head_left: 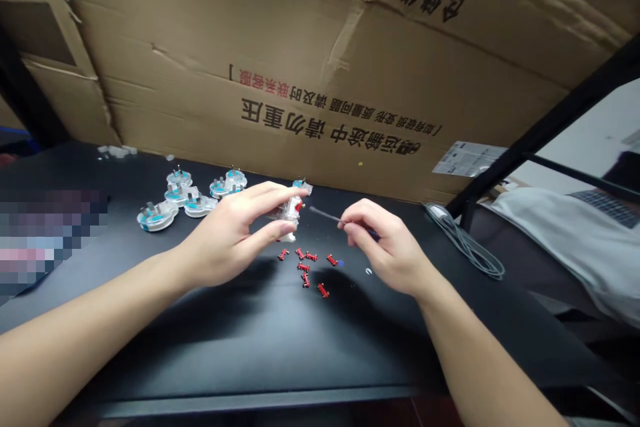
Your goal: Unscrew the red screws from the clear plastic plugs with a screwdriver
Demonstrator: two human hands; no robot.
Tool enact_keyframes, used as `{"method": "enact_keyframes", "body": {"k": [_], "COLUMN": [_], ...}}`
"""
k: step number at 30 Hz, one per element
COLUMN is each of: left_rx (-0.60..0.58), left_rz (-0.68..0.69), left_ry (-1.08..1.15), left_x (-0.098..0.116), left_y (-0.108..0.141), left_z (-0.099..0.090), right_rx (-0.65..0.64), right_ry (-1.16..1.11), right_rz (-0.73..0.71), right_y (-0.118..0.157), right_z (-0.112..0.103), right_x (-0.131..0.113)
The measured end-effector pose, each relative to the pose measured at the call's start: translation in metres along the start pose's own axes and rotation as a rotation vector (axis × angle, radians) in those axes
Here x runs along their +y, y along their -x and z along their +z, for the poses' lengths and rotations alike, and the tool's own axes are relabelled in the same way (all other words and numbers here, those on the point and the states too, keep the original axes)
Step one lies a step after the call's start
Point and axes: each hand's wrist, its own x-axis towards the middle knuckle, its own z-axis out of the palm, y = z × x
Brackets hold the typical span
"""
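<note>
My left hand [235, 233] is closed round a small clear plastic plug housing [290, 211], pinched between fingers and thumb, with a red piece [299, 207] at its right end. In my right hand [383, 240] is a screwdriver [326, 215], its thin shaft pointing left at the housing with a small gap between them. The fingers hide most of its handle. Below the hands, several small red parts with metal ends [303, 267] lie scattered on the black table [280, 347].
Several clear plugs with metal prongs and blue inside [157, 215] stand at the back left, one more [303, 185] behind my left hand. White bits [117, 152] lie farther left. A grey coiled cable [465, 240] rests on the right. A cardboard sheet [200, 33] walls the back.
</note>
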Motion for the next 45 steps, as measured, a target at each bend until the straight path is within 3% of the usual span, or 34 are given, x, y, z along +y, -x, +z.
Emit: {"method": "enact_keyframes", "body": {"k": [4,8,19,33,45], "left_rx": [-0.037,-0.128,-0.175,-0.174,-0.167], "left_rz": [0.049,0.109,0.054,-0.065,-0.093], "left_ry": [-0.07,-0.089,0.001,0.202,0.16], "left_x": [0.002,0.006,0.012,0.023,0.023], "left_y": [0.002,0.006,0.009,0.005,0.005], "left_z": [0.006,0.016,0.022,0.021,0.023], "right_rx": [-0.006,0.025,0.122,0.114,0.143], "right_ry": [-0.458,-0.6,-0.617,-0.798,-0.535], "right_rz": [0.178,0.207,0.196,0.265,0.284], "right_y": [0.0,0.0,0.001,0.002,0.0], "right_z": [0.021,0.039,0.043,0.04,0.029], "right_x": [-0.007,-0.016,-0.015,-0.017,-0.028]}}
